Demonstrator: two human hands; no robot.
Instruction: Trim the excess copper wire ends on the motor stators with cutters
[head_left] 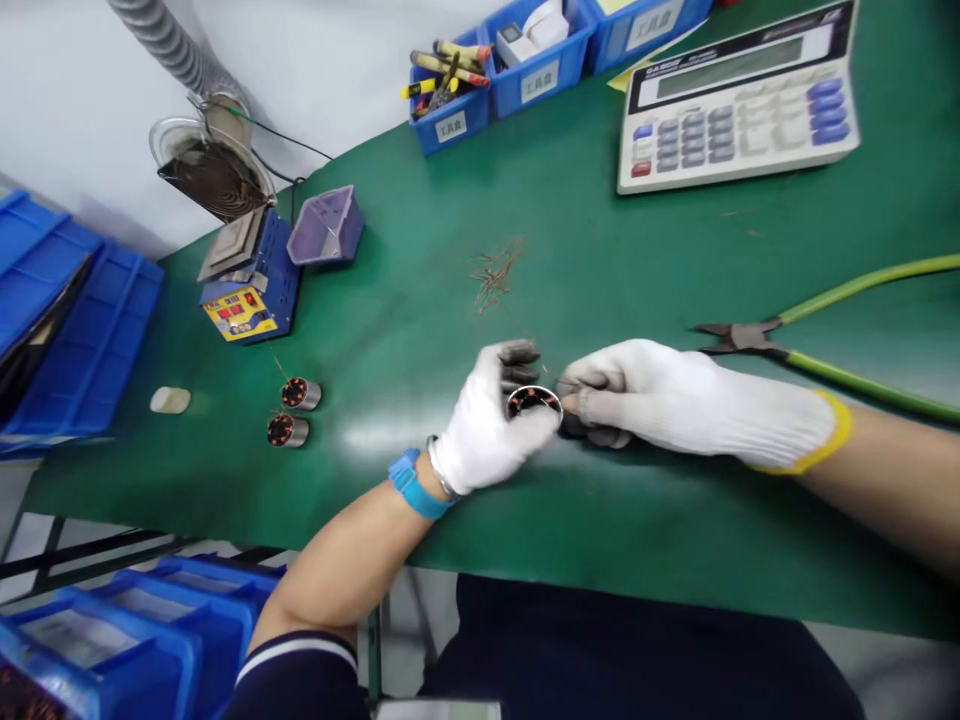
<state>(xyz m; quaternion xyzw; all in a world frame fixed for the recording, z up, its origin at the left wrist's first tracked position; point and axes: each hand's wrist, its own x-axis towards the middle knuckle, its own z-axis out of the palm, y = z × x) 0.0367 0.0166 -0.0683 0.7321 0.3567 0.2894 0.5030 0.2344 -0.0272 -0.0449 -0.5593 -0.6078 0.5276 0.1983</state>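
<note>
My left hand, in a white glove with dark fingertips, is wrapped round a motor stator above the green table. The stator has a shiny metal ring with copper windings inside, and its open end faces me. At its right side my right hand, gloved in white with a yellow cuff, has thumb and fingers pinched together. What lies between those fingertips is too small to make out. Two more stators, an upper one and a lower one, rest on the table to the left.
Green-handled cutting pliers lie open at right, below a large calculator. Copper wire scraps are scattered ahead of my hands. A blue heated unit, a purple tray and blue bins stand toward the back.
</note>
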